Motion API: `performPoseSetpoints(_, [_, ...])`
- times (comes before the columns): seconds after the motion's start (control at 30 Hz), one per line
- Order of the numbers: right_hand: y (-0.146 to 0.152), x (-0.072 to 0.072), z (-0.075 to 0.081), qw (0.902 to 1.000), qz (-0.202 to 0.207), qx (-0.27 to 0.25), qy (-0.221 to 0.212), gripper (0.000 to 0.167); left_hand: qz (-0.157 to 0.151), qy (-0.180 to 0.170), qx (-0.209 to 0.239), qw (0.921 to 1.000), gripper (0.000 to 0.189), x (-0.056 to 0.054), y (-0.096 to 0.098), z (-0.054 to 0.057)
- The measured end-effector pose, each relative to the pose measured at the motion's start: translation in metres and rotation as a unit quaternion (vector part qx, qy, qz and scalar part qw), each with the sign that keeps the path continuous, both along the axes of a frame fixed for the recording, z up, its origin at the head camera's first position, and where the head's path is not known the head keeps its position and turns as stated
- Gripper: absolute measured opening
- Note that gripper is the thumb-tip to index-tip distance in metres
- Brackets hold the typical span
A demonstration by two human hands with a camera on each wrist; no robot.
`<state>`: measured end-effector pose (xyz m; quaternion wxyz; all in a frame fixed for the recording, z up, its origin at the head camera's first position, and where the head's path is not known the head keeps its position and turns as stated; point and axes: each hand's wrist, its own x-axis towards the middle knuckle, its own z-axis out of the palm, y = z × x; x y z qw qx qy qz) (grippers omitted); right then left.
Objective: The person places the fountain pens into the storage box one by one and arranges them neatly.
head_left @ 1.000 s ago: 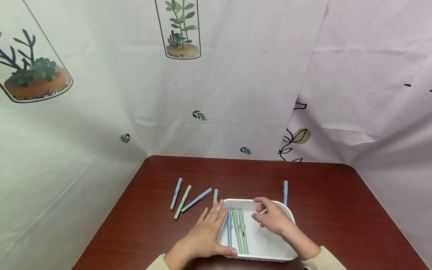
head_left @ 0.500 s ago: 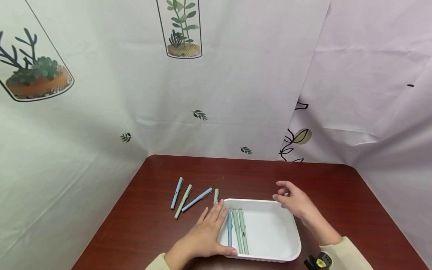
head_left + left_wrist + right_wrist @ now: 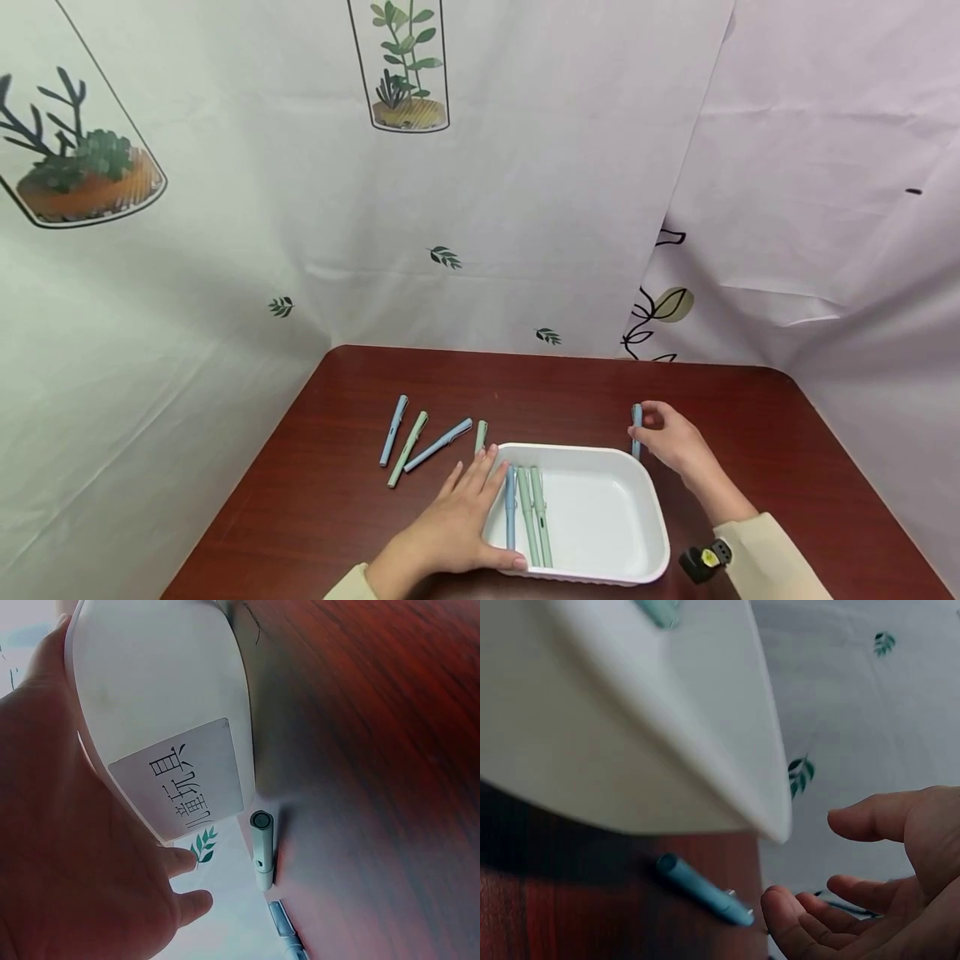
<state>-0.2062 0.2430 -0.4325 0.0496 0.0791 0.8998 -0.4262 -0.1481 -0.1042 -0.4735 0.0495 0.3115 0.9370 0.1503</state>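
Observation:
A white tray (image 3: 592, 575) stands near the table's front, with a blue pen (image 3: 511, 510) and two green pens lying in its left part. My left hand (image 3: 459, 523) rests along the tray's left side, fingers straight, thumb on the near rim. Beyond the tray's far right corner, a blue pen (image 3: 636, 448) lies on the table. My right hand (image 3: 675, 442) is right beside that pen, thumb and forefinger at its upper part. In the right wrist view, the fingertips sit just off the pen's end (image 3: 705, 892) and the thumb is spread away.
Left of the tray lie a blue pen (image 3: 393, 431), a green pen (image 3: 407, 450) and a slanted blue pen (image 3: 438, 445). Another green pen (image 3: 481, 432) is partly hidden behind my left hand. Printed cloth (image 3: 510, 208) hangs behind the dark red table (image 3: 300, 517).
My right hand has moved from over the tray to the right, then down beside the blue pen on the table. The left hand has stayed on the tray.

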Motion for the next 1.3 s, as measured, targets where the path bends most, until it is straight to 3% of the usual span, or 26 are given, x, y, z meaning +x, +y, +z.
performPoseSetpoints(0.23, [0.009,-0.013,-0.019,0.9985,0.014,0.051,-0.015,0.072,-0.005,0.008,0.006,0.9999,0.120,0.000,0.000,-0.002])
performPoseSetpoints(0.5, [0.014,-0.024,-0.039,0.9939,0.041,0.103,0.000,0.079,-0.004,0.008,0.003,1.0000,0.120,0.001,0.000,-0.002])
performPoseSetpoints(0.73, [0.013,-0.031,-0.046,0.9918,0.031,0.123,-0.016,0.082,-0.004,0.013,0.007,0.9999,0.119,0.001,-0.001,-0.002])
performPoseSetpoints(0.97, [0.016,-0.038,-0.050,0.9885,0.028,0.146,-0.029,0.072,-0.002,0.012,0.005,0.9999,0.120,0.002,0.000,-0.001])
performPoseSetpoints(1.13, [0.018,-0.038,-0.049,0.9914,0.002,0.125,-0.037,0.054,-0.001,0.009,0.008,0.9999,0.120,0.002,0.001,-0.001])
performPoseSetpoints(1.3, [0.022,-0.035,-0.048,0.9985,-0.017,0.038,-0.034,0.047,-0.002,0.008,0.008,0.9999,0.119,0.001,0.000,-0.001])
